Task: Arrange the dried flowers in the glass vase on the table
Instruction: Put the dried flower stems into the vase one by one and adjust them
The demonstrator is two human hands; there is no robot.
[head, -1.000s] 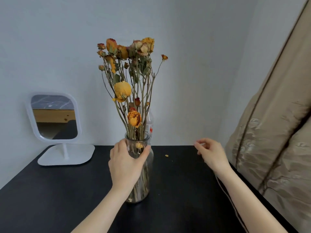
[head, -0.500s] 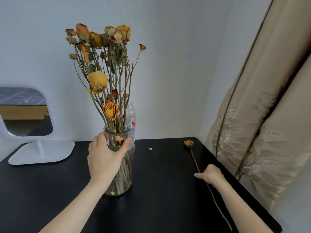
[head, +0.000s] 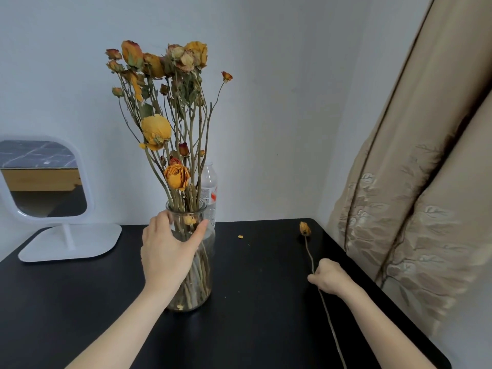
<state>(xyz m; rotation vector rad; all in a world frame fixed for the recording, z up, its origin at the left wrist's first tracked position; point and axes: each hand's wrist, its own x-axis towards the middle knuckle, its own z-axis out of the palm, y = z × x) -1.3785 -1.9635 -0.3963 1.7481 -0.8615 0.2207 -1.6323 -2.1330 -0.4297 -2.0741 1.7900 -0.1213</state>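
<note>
Loose dried flower [head: 305,229]: likely featherlight, brittle, head sheds easily; take it mid-stem, gently. Thin tan stem, small orange-brown bud, lying on the table [head: 261,302] near its right edge. Your right hand [head: 330,278] pinches the stem midway. Your left hand [head: 166,255] wraps the glass vase [head: 209,245], already full of yellow-orange blooms [head: 155,130].

Orange-yellow dried flowers [head: 155,130], black table [head: 266,302]
</note>
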